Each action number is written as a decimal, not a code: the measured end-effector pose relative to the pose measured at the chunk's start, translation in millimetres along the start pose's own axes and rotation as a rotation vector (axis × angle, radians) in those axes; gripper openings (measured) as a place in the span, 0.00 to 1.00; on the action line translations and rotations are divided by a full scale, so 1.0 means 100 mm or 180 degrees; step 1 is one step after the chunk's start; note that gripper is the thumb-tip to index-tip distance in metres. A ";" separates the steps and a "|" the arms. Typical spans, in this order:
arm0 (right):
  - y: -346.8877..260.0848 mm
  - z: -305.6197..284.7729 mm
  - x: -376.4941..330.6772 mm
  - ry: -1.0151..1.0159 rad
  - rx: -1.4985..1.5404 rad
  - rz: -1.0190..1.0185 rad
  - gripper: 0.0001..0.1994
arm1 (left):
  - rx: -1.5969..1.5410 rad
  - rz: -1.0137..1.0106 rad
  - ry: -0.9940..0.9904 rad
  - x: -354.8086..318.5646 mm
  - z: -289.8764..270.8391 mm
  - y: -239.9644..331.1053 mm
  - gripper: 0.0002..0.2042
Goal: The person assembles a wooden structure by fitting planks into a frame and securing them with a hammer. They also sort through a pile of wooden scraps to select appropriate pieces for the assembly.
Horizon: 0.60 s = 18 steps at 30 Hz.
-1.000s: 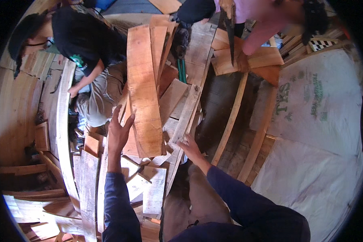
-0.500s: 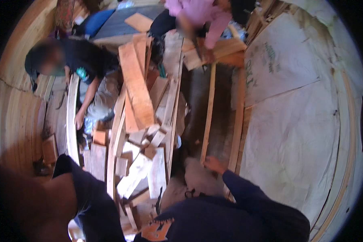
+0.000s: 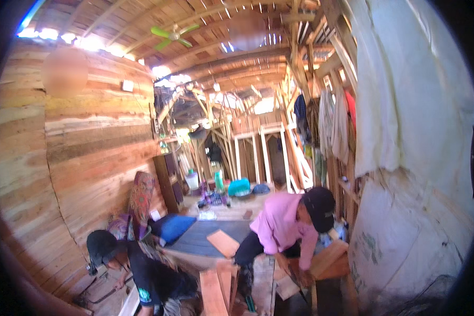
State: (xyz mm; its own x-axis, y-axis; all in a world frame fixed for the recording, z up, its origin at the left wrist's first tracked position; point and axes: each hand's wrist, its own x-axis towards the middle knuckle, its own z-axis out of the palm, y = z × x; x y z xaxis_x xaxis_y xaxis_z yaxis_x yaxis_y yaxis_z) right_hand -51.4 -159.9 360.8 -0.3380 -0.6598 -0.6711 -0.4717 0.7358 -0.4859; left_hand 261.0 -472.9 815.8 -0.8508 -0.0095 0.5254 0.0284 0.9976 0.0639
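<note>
The co-worker in pink bends over angled boards, which could tip if leaned on unevenly. Overlapping planks, at the lower edge between this person and the co-worker in black, could slide if knocked — their near ends are cut off. The wearer's left hand and right hand are out of view — spread or pinching, I cannot tell.

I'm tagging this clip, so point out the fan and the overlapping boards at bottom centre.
Fan (image 3: 174,36): head view, on its hub.
Boards (image 3: 213,293): head view, face of the leftmost.
</note>
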 end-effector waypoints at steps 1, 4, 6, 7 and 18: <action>0.20 0.05 -0.04 -0.0071 -0.0007 0.0046 0.26 | 0.0066 -0.0023 -0.0049 0.03 0.01 0.05 0.19; 0.66 0.40 0.07 -0.0079 0.0075 -0.0069 0.26 | 0.0443 0.0151 -0.0094 0.18 -0.15 0.08 0.19; 1.10 0.55 0.00 -0.0048 -0.0036 -0.0121 0.26 | 0.0564 0.0226 -0.0165 0.32 -0.13 0.06 0.19; 1.27 0.90 -0.24 -0.0139 -0.0034 -0.0067 0.26 | 0.0524 0.0233 -0.0255 0.33 -0.14 0.02 0.19; 1.37 0.99 -0.42 -0.0007 0.0890 0.0601 0.25 | 0.0298 0.0106 -0.0114 0.39 0.06 0.50 0.20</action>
State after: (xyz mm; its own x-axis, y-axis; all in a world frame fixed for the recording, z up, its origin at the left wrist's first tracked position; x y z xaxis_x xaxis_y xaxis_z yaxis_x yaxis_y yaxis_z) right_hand -21.2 -16.0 266.7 -0.3962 -0.5077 -0.7651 -0.1592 0.8586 -0.4873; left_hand 226.4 -423.0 834.7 -0.8685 0.0246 0.4950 0.0092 0.9994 -0.0336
